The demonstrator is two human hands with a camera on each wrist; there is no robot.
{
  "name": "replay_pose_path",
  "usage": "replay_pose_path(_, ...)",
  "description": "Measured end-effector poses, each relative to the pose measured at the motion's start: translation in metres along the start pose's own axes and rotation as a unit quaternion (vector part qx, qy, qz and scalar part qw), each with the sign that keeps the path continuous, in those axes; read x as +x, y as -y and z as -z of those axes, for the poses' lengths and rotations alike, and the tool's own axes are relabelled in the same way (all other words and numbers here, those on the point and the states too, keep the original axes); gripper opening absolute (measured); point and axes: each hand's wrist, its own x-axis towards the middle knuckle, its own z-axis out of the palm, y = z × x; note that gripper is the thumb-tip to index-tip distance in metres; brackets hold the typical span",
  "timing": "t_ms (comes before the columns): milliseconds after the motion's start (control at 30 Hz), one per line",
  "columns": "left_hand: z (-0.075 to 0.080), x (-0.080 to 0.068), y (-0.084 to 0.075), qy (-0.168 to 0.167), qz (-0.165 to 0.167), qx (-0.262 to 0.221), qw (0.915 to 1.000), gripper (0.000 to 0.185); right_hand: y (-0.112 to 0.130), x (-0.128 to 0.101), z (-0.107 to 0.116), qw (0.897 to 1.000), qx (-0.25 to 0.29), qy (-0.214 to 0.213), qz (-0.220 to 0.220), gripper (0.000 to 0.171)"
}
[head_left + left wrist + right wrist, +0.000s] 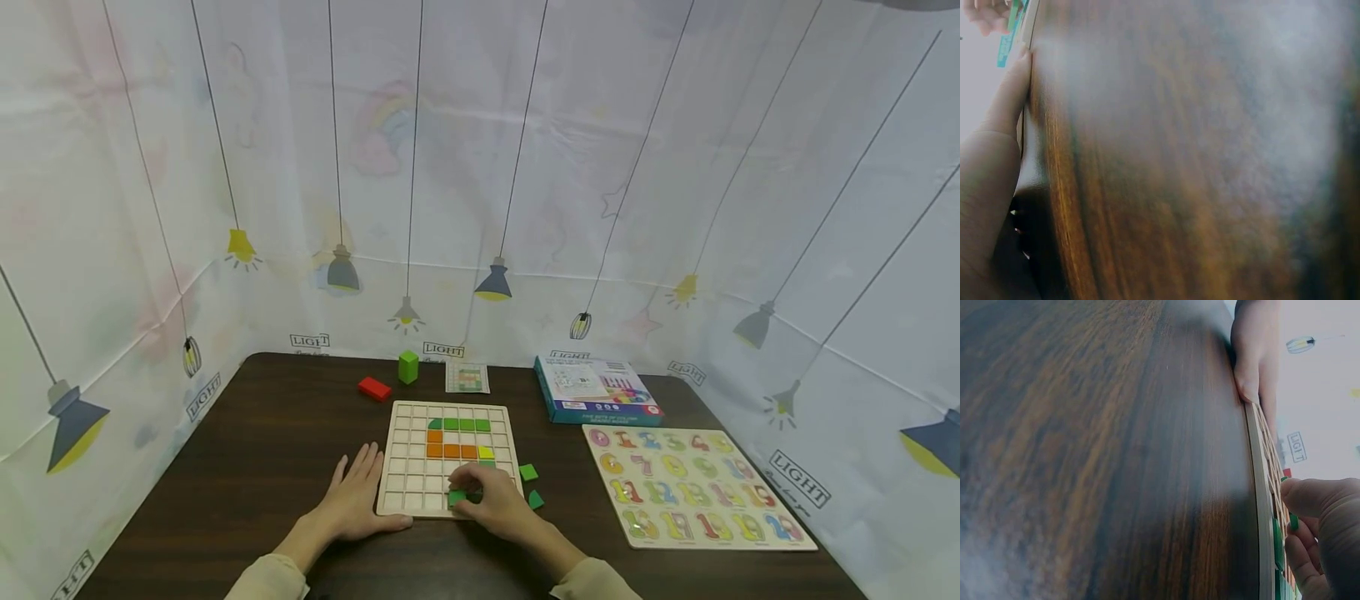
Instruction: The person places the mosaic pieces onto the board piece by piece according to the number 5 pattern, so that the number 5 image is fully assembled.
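A wooden grid board (408,483) lies on the table, with a row of green tiles (467,425) and several orange tiles (452,451) set in its squares. One yellow tile (486,452) ends the orange row. At the board's near edge my right hand (491,502) pinches a small green tile (457,497) between thumb and fingers; the right wrist view shows that tile (1293,522) close over the grid. My left hand (352,496) rests flat by the board's left side, fingers straight, its thumb along the near left corner.
Two loose green pieces (528,472) lie right of the board. Behind it are a red block (374,388), a green block (408,367) and a pattern card (467,378). A blue-edged box (597,390) and a number puzzle board (697,492) occupy the right side.
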Motion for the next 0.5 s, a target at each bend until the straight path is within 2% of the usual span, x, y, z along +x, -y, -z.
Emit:
replay_pose_path(200, 0.002, 0.0, -0.002, 0.003, 0.004, 0.003, 1.0, 0.117, 0.002, 0.003, -0.002, 1.0, -0.008, 0.002, 0.002, 0.028)
replay_pose_path(500, -0.008, 0.004, 0.007, -0.009, 0.004, 0.014, 0.9999, 0.122, 0.0, 0.004, -0.004, 1.0, -0.007, 0.011, 0.003, 0.028)
